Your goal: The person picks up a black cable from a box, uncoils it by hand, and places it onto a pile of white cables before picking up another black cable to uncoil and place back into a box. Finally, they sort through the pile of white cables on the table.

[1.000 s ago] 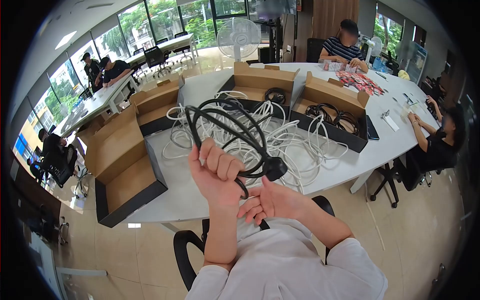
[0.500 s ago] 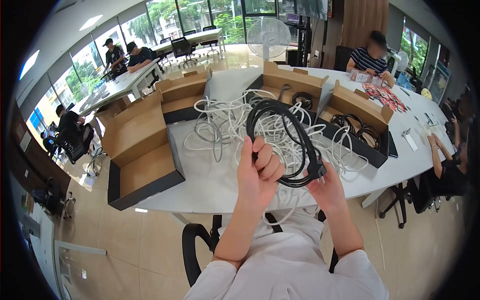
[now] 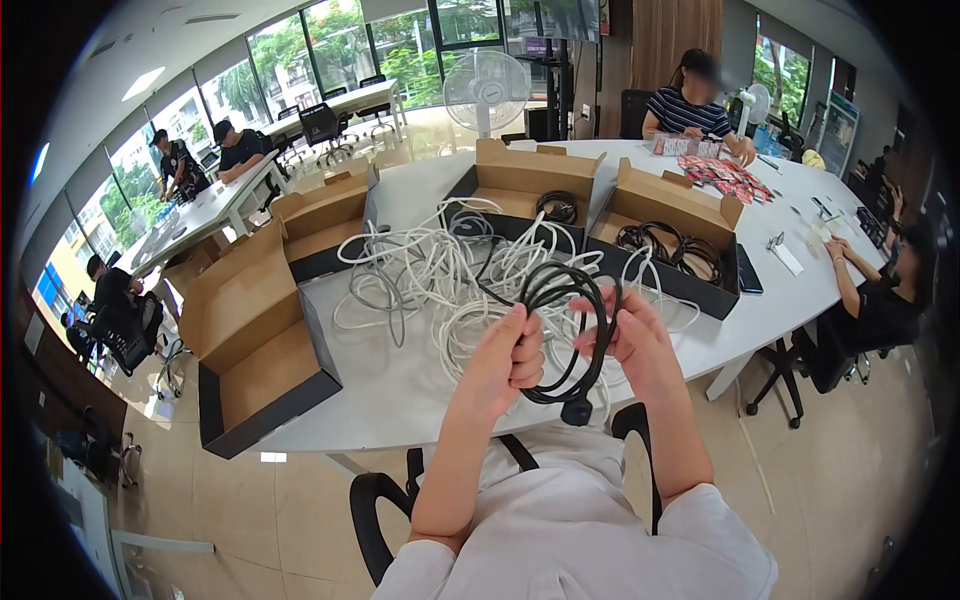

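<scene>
A coiled black cable (image 3: pixel 548 392) hangs between my two hands above the table's front edge, its plug (image 3: pixel 577 411) at the bottom of the loop. My left hand (image 3: pixel 508 362) is closed round the left side of the coil. At the coil's right side, my right hand (image 3: pixel 628 335) has its fingers bent against the strands. Behind the coil lies a large tangle of white cables (image 3: pixel 420 265), with some grey ones among them. One black strand runs from the coil back into that tangle.
An open box (image 3: pixel 262 375) stands at the left, another (image 3: pixel 335 225) behind it. Two boxes (image 3: pixel 480 180) (image 3: pixel 665 285) at the back and right hold black cables. A person in a striped shirt (image 3: pixel 690 112) sits across the white table (image 3: pixel 400 415); another sits at the right.
The view has shifted, and the coil is lower. Its plug has dropped from beside my right hand to the loop's bottom. My right hand has moved up to the coil's upper right side.
</scene>
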The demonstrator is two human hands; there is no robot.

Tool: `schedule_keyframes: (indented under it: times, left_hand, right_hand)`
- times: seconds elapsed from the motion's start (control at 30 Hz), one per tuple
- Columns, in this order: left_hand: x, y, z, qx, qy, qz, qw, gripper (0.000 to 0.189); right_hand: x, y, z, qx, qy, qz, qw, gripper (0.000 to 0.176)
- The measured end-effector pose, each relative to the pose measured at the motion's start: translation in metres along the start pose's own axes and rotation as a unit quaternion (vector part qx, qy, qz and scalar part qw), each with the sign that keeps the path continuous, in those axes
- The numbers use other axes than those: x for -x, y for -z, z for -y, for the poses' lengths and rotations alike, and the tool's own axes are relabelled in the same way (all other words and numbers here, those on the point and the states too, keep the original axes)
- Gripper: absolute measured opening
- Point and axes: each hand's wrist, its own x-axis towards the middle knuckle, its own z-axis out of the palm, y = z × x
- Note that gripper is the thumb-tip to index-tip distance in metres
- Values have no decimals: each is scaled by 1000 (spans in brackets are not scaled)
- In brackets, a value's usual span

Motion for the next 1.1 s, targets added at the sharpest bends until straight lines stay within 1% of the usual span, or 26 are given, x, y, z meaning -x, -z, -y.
schedule_keyframes:
  times: [0.03, 0.07, 0.17, 0.27, 0.37, 0.47, 0.57, 0.67, 0.77, 0.87, 0.97, 1.0, 1.03, 1.07, 1.1]
  left_hand:
    - [-3, 1, 4, -27, 9, 0, 1000, 34]
    - [-6, 4, 7, -34, 6, 6, 999, 34]
    - [-9, 1, 11, -89, 23, 2, 996, 31]
    - [-11, -1, 19, -138, 14, -28, 990, 30]
    - [-13, -5, 22, -180, 3, -46, 983, 30]
    - [-15, -3, 26, -200, 16, -26, 979, 34]
    - [-17, 2, 30, -175, 45, 23, 983, 39]
    - [-19, 5, 35, -189, 59, 63, 978, 44]
    - [-18, 2, 37, -244, 20, 99, 964, 47]
    - [-15, 2, 38, -253, 26, 150, 955, 49]
    - [-18, -6, 39, -152, 110, 160, 969, 51]
    - [-17, -11, 40, -138, 117, 162, 970, 52]
    - [-15, -15, 40, -125, 123, 165, 971, 53]
    - [-14, -18, 40, -112, 128, 168, 971, 54]
    - [-14, -18, 40, -101, 141, 175, 969, 54]
  right_hand:
    - [1, 2, 1, 10, -18, 14, 1000, 31]
    - [1, -2, 2, 27, -18, -9, 999, 34]
    - [2, 5, 4, 27, -50, 23, 998, 36]
    - [2, 4, -1, -29, -52, 28, 998, 40]
    - [2, 1, 2, -46, -72, -10, 996, 41]
    - [1, 2, 5, -15, -74, -40, 996, 41]
    - [6, 6, 8, 24, -54, -15, 998, 38]
    - [10, 7, 12, 10, -84, -11, 996, 36]
    - [15, 1, 15, -11, -87, -47, 995, 33]
    - [18, -1, 1, 50, 1, -127, 991, 32]
    - [21, 0, -3, 176, 74, -163, 968, 33]
    - [23, 6, -5, 235, 68, -182, 952, 35]
    - [21, 9, -7, 317, 142, -192, 918, 36]
    - [18, 11, -7, 395, 214, -199, 871, 37]
    - [16, 12, -7, 467, 283, -204, 812, 37]
